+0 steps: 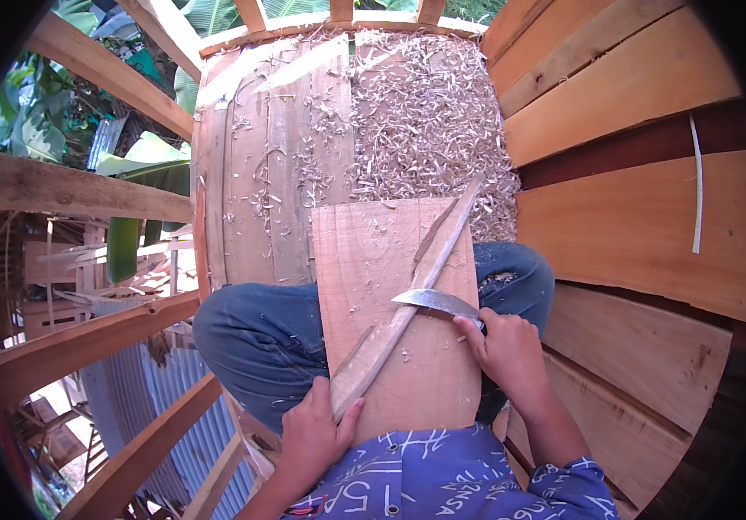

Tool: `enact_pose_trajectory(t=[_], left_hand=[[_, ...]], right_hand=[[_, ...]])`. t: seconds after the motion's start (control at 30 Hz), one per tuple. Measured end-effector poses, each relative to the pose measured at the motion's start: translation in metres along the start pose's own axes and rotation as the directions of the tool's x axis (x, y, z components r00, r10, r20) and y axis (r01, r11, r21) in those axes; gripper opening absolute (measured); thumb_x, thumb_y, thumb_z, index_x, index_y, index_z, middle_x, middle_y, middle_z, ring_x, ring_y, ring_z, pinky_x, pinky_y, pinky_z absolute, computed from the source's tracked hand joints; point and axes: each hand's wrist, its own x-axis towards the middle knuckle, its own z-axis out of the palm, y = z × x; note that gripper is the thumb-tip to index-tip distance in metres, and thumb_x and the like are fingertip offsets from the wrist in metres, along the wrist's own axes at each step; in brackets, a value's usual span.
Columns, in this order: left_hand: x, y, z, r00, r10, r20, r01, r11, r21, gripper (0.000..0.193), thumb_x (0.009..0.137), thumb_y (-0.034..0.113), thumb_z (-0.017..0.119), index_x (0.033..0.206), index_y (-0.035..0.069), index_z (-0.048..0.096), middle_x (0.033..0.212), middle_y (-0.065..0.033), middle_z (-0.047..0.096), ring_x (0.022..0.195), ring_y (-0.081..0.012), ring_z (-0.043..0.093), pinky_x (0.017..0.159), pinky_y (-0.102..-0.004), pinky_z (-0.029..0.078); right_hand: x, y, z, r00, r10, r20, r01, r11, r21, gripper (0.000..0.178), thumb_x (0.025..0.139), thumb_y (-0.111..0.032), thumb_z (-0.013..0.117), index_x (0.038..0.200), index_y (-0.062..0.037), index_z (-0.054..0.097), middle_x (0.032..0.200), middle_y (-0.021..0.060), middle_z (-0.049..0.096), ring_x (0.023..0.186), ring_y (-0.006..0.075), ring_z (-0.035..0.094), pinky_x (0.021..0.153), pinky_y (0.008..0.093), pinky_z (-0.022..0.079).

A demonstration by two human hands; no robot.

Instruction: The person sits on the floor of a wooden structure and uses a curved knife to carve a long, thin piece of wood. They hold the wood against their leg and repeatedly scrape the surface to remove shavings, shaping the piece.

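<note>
A long, narrow piece of wood [399, 328] slants across a flat board [429, 373] that rests on my lap. Its near end is gripped in my left hand [319, 426], closed with the thumb on top. My right hand [509, 355] is closed round the handle of a curved knife [438, 301], and the fingers hide most of that handle. The blade points left and lies across the middle of the wood, seemingly touching it. Rough dark strips remain along the wood's left edge; the right side looks paler and smoother.
Wood shavings [433, 113] lie thick on the plank floor [286, 173] beyond the board, thinner at left. A wall of wide planks [633, 225] stands close on my right. At left run open wooden rails [87, 186], with leaves and corrugated sheets [173, 407] beyond them.
</note>
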Motion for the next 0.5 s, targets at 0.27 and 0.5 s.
enact_pose_trajectory(t=[0.27, 0.5], left_hand=[[0.001, -0.001, -0.003, 0.999, -0.019, 0.041, 0.019, 1.000, -0.015, 0.041, 0.088, 0.037, 0.063, 0.092, 0.001, 0.045, 0.076, -0.0237, 0.062, 0.066, -0.0442, 0.063, 0.056, -0.0505, 0.049], [0.007, -0.005, -0.003, 0.995, -0.028, 0.094, 0.032, 0.999, -0.036, 0.043, 0.089, 0.038, 0.062, 0.092, 0.000, 0.044, 0.074, -0.0250, 0.061, 0.067, -0.0449, 0.063, 0.057, -0.0514, 0.049]], right_hand=[[0.016, 0.005, -0.001, 0.993, 0.030, -0.113, -0.035, 0.999, -0.039, 0.051, 0.093, -0.049, 0.054, 0.076, -0.0012, 0.064, 0.060, 0.0205, 0.062, 0.059, 0.0371, 0.065, 0.054, 0.0455, 0.051], [0.006, -0.002, -0.004, 1.000, -0.024, -0.015, 0.023, 0.994, -0.104, 0.052, 0.093, -0.047, 0.054, 0.075, -0.0002, 0.064, 0.062, 0.0232, 0.062, 0.060, 0.0386, 0.065, 0.055, 0.0462, 0.051]])
